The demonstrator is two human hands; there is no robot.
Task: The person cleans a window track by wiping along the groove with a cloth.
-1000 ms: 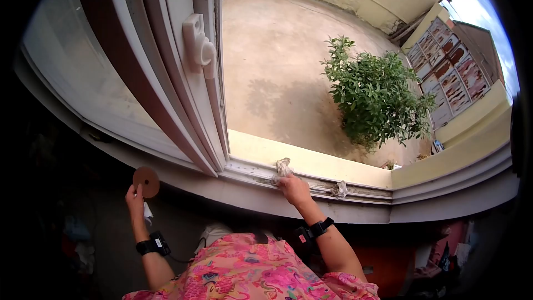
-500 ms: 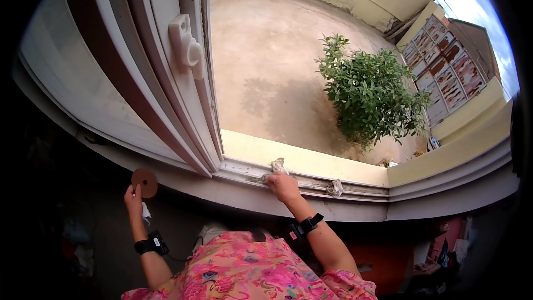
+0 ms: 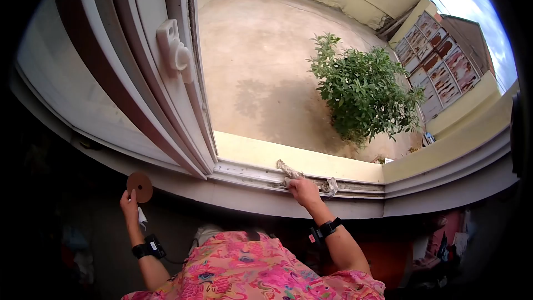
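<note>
My right hand (image 3: 304, 190) is closed on a crumpled, dirty whitish rag (image 3: 288, 170) at the lower window track (image 3: 250, 175). A part of the rag sticks up past my fingers. Just right of that hand, a second crumpled whitish wad (image 3: 331, 186) sits in the track. My left hand (image 3: 129, 206), lower and to the left, pinches a flat brown disc (image 3: 140, 187) with a small hole at its centre. Below those fingers hangs a small white piece (image 3: 142, 218); whether it is joined to the disc I cannot tell.
The sliding window frame (image 3: 194, 133) with a white latch (image 3: 175, 51) stands at the left. A pale sill (image 3: 250, 204) runs along my side of the track. Outside are a leafy bush (image 3: 366, 91), a concrete yard and a rusty gate (image 3: 438, 64).
My right hand has moved to the right along the track with the rag, closer to the second wad. The left hand still holds the disc. The view has shifted slightly.
</note>
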